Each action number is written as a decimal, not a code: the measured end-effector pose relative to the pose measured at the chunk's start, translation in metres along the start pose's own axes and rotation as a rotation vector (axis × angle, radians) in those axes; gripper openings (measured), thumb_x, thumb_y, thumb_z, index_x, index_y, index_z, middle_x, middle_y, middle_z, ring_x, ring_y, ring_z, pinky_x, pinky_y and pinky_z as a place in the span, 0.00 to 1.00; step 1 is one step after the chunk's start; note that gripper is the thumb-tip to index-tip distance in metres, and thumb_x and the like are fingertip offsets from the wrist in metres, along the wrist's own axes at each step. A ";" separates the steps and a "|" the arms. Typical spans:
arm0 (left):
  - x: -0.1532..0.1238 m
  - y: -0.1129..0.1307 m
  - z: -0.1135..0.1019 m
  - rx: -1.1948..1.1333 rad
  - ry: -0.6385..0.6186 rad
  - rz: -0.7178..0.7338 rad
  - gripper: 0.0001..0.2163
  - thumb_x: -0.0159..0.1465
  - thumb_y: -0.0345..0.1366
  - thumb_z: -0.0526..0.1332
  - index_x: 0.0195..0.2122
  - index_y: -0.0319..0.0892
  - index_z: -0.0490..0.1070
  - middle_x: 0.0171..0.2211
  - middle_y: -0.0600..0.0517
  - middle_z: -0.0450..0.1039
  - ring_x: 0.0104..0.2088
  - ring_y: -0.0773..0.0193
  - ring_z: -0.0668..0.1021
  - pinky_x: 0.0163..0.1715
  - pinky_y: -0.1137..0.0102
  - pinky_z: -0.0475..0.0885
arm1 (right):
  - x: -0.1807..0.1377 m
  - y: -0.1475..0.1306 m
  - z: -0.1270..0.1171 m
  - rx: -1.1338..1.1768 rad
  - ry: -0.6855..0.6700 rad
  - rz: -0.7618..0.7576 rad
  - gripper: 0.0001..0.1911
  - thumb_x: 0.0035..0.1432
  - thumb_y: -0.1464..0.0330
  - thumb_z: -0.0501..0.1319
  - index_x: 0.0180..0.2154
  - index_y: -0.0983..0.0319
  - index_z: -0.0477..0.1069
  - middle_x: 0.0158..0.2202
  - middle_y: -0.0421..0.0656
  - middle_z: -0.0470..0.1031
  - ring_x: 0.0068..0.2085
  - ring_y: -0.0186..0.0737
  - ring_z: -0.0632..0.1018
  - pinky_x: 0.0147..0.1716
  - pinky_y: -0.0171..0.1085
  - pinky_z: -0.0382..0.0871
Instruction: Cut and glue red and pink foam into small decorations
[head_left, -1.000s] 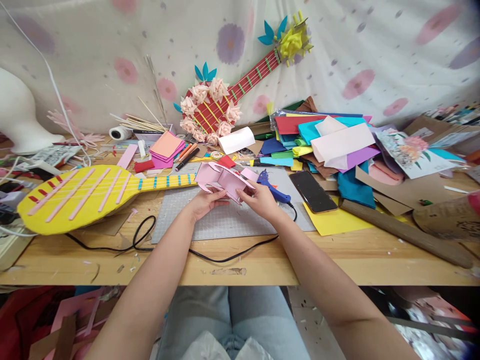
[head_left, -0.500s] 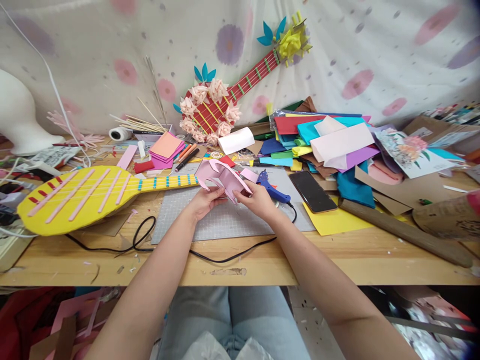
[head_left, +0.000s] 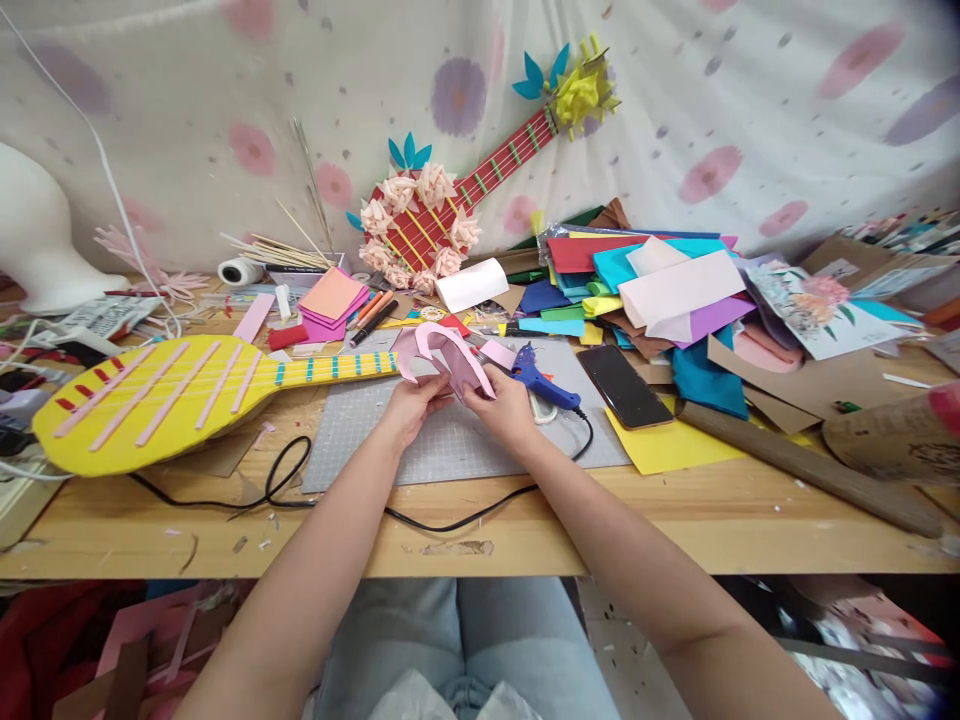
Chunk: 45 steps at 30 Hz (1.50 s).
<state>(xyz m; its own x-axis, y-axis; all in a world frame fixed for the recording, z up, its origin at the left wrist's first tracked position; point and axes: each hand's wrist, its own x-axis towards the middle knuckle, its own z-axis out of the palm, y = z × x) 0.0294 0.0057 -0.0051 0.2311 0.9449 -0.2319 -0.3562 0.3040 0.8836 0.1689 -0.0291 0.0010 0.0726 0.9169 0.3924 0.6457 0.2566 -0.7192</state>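
Between my two hands is a curved pink paper piece (head_left: 444, 350), bent into an arch above the grey cutting mat (head_left: 367, 440). My left hand (head_left: 415, 408) pinches its near lower left part. At its right end, the fingers of my right hand (head_left: 504, 408) are closed on the paper. A blue glue gun (head_left: 546, 380) lies on the mat just beyond my right hand, with its black cord (head_left: 450, 526) running across the table front. To the left, the neck of a yellow paper guitar (head_left: 157, 395) reaches close to the pink paper.
A black phone (head_left: 625, 386) rests on yellow paper (head_left: 686, 447) at the right, beside a long wooden stick (head_left: 810, 467). Coloured sheets (head_left: 645, 265) are piled behind. A red flowered guitar (head_left: 491, 175) leans on the back curtain. Sticky notes (head_left: 335, 297) and markers (head_left: 375, 315) lie at centre left.
The pink paper has turned and now shows a rounder arch. My right hand has shifted slightly left, towards my left hand. The glue gun has stayed in place.
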 end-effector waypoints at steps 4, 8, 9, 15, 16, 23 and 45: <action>-0.006 -0.003 0.007 -0.071 0.027 0.035 0.06 0.46 0.31 0.65 0.27 0.38 0.73 0.29 0.50 0.76 0.33 0.64 0.76 0.37 0.68 0.70 | 0.001 0.005 0.004 -0.112 0.010 -0.066 0.05 0.50 0.66 0.55 0.25 0.60 0.63 0.22 0.39 0.69 0.23 0.33 0.67 0.24 0.32 0.55; -0.017 -0.007 0.020 -0.231 -0.099 0.016 0.11 0.46 0.29 0.63 0.32 0.39 0.73 0.34 0.52 0.76 0.36 0.67 0.76 0.43 0.70 0.67 | 0.003 0.011 0.003 -0.252 0.033 -0.154 0.03 0.51 0.68 0.55 0.28 0.60 0.64 0.25 0.42 0.71 0.27 0.38 0.70 0.27 0.34 0.56; -0.019 -0.008 0.024 -0.266 -0.097 0.016 0.10 0.46 0.30 0.64 0.32 0.40 0.73 0.33 0.53 0.76 0.35 0.68 0.76 0.43 0.71 0.67 | 0.003 0.011 0.003 -0.289 0.033 -0.179 0.03 0.51 0.68 0.55 0.28 0.60 0.64 0.26 0.43 0.72 0.29 0.39 0.70 0.28 0.34 0.56; -0.019 -0.014 0.032 -0.354 -0.013 0.037 0.08 0.48 0.32 0.66 0.29 0.41 0.69 0.27 0.56 0.72 0.33 0.70 0.74 0.41 0.72 0.66 | 0.001 0.005 0.007 -0.437 -0.024 -0.273 0.09 0.56 0.64 0.54 0.27 0.61 0.65 0.26 0.46 0.72 0.30 0.41 0.70 0.29 0.36 0.56; -0.017 -0.014 0.030 -0.365 -0.018 0.030 0.08 0.48 0.33 0.65 0.29 0.41 0.69 0.27 0.56 0.72 0.33 0.69 0.74 0.41 0.71 0.67 | 0.001 0.005 0.007 -0.436 -0.031 -0.282 0.09 0.56 0.64 0.54 0.28 0.61 0.65 0.26 0.46 0.72 0.30 0.41 0.70 0.30 0.36 0.56; -0.012 -0.005 0.007 -0.492 -0.150 -0.021 0.11 0.50 0.39 0.64 0.33 0.43 0.70 0.30 0.54 0.75 0.34 0.67 0.75 0.45 0.66 0.68 | -0.004 0.010 -0.012 -0.175 0.028 -0.504 0.21 0.51 0.65 0.58 0.47 0.63 0.60 0.28 0.41 0.70 0.32 0.39 0.70 0.36 0.38 0.62; -0.021 0.001 -0.002 -0.403 -0.392 0.044 0.28 0.42 0.54 0.65 0.40 0.41 0.69 0.36 0.49 0.71 0.38 0.63 0.74 0.48 0.64 0.67 | -0.003 0.021 -0.017 0.116 0.041 -0.157 0.08 0.54 0.65 0.54 0.35 0.61 0.65 0.23 0.38 0.66 0.25 0.33 0.67 0.28 0.33 0.62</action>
<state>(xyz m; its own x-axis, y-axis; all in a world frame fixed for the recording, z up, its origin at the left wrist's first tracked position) 0.0226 -0.0134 0.0001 0.4999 0.8652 0.0381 -0.6731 0.3605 0.6458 0.1953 -0.0322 -0.0055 0.0108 0.8502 0.5264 0.5597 0.4311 -0.7077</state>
